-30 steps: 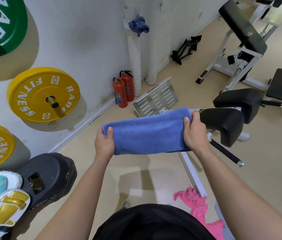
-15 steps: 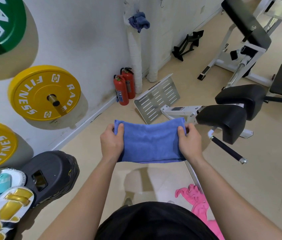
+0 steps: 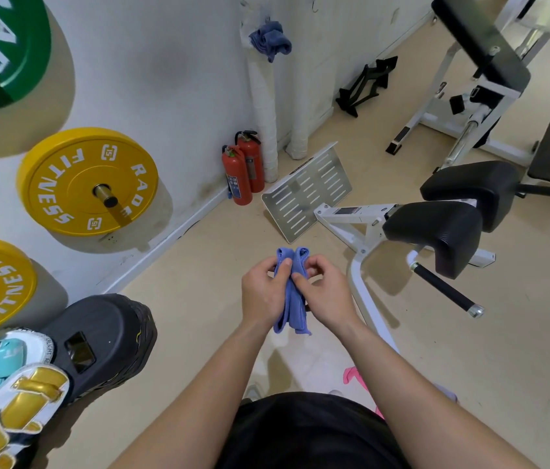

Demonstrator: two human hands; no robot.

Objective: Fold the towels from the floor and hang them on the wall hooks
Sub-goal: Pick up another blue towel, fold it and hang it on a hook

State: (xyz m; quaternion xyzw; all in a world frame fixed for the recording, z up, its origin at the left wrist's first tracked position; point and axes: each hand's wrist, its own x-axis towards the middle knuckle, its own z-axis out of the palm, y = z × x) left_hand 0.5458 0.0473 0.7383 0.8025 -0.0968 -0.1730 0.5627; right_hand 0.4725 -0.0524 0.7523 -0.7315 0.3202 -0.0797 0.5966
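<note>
The pink towel (image 3: 354, 375) on the floor (image 3: 469, 367) is largely hidden behind the right forearm and the dark clothing at the bottom edge; only a small lobe shows, so its shape cannot be made out. The wall hook (image 3: 315, 4) at the top edge is small and partly cut off. A second blue towel (image 3: 271, 39) hangs bunched on the wall near the wrapped pipe (image 3: 261, 106); its mount is not visible. The blue towel (image 3: 291, 292) in work is held in the air above the floor, in front of the torso, between both hands. It is gathered into a narrow strip with its long axis running away from the person, the far end doubled into two lobes and the near end hanging loose below the wrists. The left hand (image 3: 261, 294) pinches the strip with thumb and fingers closed on it. The right hand (image 3: 326, 292) likewise grips it, with its fingers (image 3: 300, 275) pressed on the cloth.
</note>
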